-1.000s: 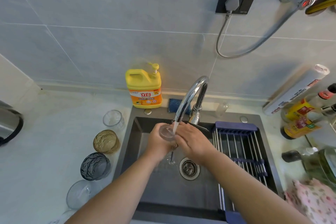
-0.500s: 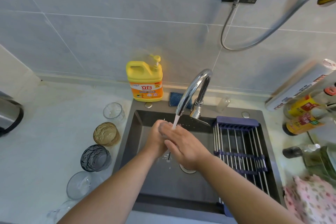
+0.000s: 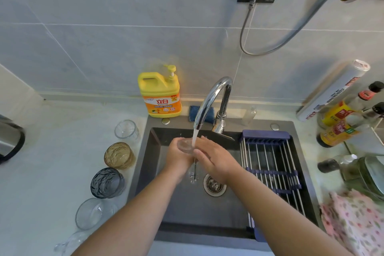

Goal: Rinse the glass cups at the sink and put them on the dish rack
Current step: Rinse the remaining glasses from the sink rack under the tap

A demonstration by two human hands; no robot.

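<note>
Over the dark sink (image 3: 158, 172), a small clear glass cup (image 3: 185, 144) sits under the running stream from the chrome faucet (image 3: 209, 97). My left hand (image 3: 178, 157) grips the cup from the left. My right hand (image 3: 216, 159) holds it from the right, thumb against its side. Water runs off below the hands toward the drain (image 3: 214, 185). The blue-framed dish rack (image 3: 270, 151) spans the sink's right part and carries nothing. Several more glasses stand left of the sink: a clear one (image 3: 126, 130), an amber one (image 3: 119, 155), a smoky grey one (image 3: 107, 182) and another clear one (image 3: 91, 213).
A yellow dish soap jug (image 3: 160, 91) and a blue sponge (image 3: 194, 112) stand behind the sink. Sauce bottles (image 3: 340, 122) and a roll (image 3: 332, 91) crowd the right counter, with a floral cloth (image 3: 355, 222) in front. A dark appliance (image 3: 10, 137) sits at the far left edge.
Both hands stayed under the tap, turning the cup; half a second ago the right hand covered it, now its rim shows again under the stream.
</note>
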